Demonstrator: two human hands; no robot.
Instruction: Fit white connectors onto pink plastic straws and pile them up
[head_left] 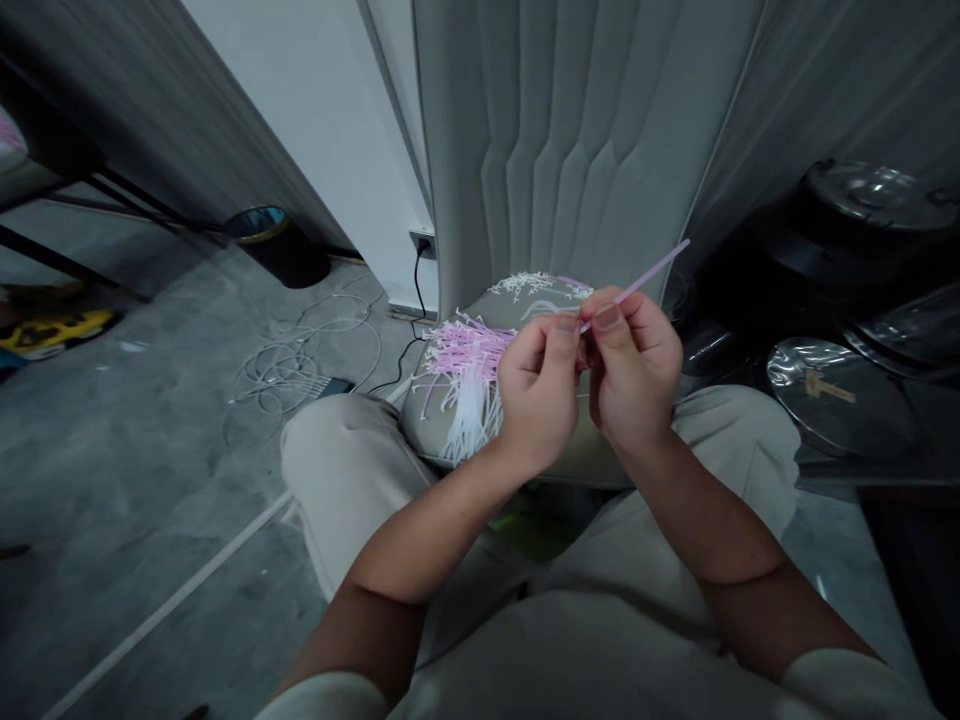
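My left hand [537, 392] and my right hand [634, 365] meet above my lap, their fingertips pinched together on a thin pink plastic strip [645, 282]. Its far end sticks out past my right hand, up and to the right. Just left of my left hand lies a loose heap of pink and white plastic strips [465, 375]. It rests on a round grey padded cushion [525, 302] across my knees. A smaller cluster of white strips [536, 285] lies at the cushion's far side.
A coil of thin white cable [300, 355] lies on the concrete floor to the left, beside a black cord [417, 290] running to a wall socket [422, 243]. Clear round lids [836, 395] and a black pot [870, 200] stand to the right.
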